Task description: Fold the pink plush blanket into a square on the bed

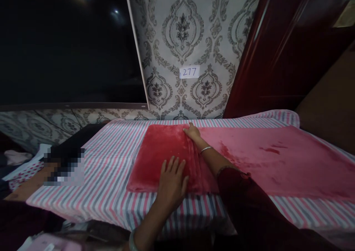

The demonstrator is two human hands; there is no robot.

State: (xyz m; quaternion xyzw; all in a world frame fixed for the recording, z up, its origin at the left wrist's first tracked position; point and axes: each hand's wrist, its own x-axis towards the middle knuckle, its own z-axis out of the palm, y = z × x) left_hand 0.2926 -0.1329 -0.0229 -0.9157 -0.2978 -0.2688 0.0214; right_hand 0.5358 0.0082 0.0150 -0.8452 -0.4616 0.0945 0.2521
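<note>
A plush red blanket (155,151) lies partly folded, its layered stack at the middle and a single pinkish length (244,158) running flat to the right. My left hand (172,182) rests palm down on the near part of the stack, fingers spread. At the far end of the fold, my right hand (192,132) has its thumb and a finger at the blanket's edge; its other fingers are mostly hidden, and it appears to grip the cloth there. Several folded edges (196,166) run between the two hands.
A striped cloth (111,158) covers the table beneath the blanket. Behind stand a large dark screen (69,44), a patterned wall with a paper label (189,72), and a dark red wooden panel (266,58). Clothes (24,169) and a pink item (52,241) lie at left.
</note>
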